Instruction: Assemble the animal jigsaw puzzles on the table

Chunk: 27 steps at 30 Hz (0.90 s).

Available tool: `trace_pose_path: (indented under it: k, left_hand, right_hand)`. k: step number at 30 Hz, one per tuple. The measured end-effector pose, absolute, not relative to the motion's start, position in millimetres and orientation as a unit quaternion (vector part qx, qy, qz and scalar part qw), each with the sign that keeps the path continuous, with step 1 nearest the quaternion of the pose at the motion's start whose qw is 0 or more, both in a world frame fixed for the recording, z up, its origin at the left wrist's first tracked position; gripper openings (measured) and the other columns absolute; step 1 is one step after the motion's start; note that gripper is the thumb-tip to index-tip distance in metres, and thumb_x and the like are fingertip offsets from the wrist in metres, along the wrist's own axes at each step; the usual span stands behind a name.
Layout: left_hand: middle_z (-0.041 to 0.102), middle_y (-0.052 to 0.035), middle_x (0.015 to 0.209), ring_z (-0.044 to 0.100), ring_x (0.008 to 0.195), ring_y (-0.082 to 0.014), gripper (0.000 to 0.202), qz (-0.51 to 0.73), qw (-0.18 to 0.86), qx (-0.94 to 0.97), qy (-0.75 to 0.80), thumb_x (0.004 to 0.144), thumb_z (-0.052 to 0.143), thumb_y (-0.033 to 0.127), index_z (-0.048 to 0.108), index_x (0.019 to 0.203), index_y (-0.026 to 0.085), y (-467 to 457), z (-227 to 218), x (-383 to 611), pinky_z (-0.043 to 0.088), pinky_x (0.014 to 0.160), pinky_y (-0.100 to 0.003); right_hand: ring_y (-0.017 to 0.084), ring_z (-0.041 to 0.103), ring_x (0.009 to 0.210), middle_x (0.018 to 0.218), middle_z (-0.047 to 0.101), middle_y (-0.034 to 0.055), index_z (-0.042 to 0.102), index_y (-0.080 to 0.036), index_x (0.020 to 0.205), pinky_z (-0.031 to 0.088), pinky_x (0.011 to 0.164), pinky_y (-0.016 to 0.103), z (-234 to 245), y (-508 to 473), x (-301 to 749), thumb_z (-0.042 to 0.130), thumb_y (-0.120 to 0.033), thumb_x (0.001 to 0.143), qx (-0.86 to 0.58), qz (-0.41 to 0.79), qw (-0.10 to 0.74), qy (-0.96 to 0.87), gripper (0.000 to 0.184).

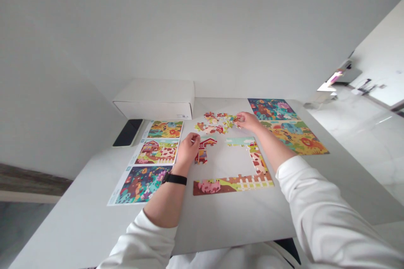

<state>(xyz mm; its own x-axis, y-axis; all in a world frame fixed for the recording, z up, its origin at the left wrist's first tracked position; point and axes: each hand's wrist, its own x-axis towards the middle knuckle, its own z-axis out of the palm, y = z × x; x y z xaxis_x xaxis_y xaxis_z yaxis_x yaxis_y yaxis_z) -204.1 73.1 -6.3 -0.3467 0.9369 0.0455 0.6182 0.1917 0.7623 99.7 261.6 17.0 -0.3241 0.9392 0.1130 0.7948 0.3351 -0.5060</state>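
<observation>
A jigsaw puzzle lies partly joined on the table, its bottom strip (233, 185) showing a pig and a white fence. Its right side has a cow pattern, and a sky strip (240, 140) runs along the top. My left hand (188, 148) is closed, fingers curled beside the red barn section (202, 155); whatever it may hold is hidden. Beyond the frame of the puzzle is a cluster of loose puzzle pieces (214, 128). At that cluster's right end, my right hand (248, 120) pinches a puzzle piece (236, 120) between its fingertips.
On the left lie a reference sheet (134, 163) with three pictures and a black-screened phone (128, 132). A white box (154, 103) stands against the wall. Two finished-looking puzzle pictures, one dark blue (273, 108) and one yellow (292, 136), lie at the right.
</observation>
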Motion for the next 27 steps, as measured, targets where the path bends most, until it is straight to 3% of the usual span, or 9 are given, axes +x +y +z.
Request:
trace_pose_path:
  k: [7,12,27]
  left_hand:
    - [0.08,-0.0039,0.103,0.07,0.088,-0.0207,0.023,0.363,0.23,0.531,0.73,0.102,0.056,0.038,0.073,0.111,0.025,74,-9,-206,0.043,0.074,-0.03]
    - [0.079,-0.0035,0.096,0.07,0.089,-0.0212,0.023,0.366,0.216,0.539,0.728,0.102,0.057,0.038,0.074,0.11,0.025,74,-10,-207,0.041,0.073,-0.03]
    - [0.081,-0.0045,0.102,0.07,0.088,-0.0216,0.023,0.368,0.223,0.536,0.726,0.1,0.057,0.038,0.073,0.111,0.025,76,-13,-209,0.044,0.076,-0.031]
  right_hand:
    - [0.026,0.073,0.128,0.135,0.079,0.0123,0.079,-0.02,0.13,0.054,0.115,0.041,19,268,111,0.065,-0.013,0.097,-0.588,0.138,0.231,-0.763,0.036]
    - [0.027,0.072,0.129,0.136,0.078,0.0135,0.079,-0.019,0.129,0.052,0.117,0.042,12,263,143,0.063,-0.01,0.096,-0.609,0.121,0.17,-0.765,0.037]
    - [0.03,0.069,0.136,0.144,0.075,0.0139,0.074,-0.021,0.139,0.05,0.12,0.044,7,262,152,0.065,-0.018,0.098,-0.606,0.084,0.128,-0.781,0.042]
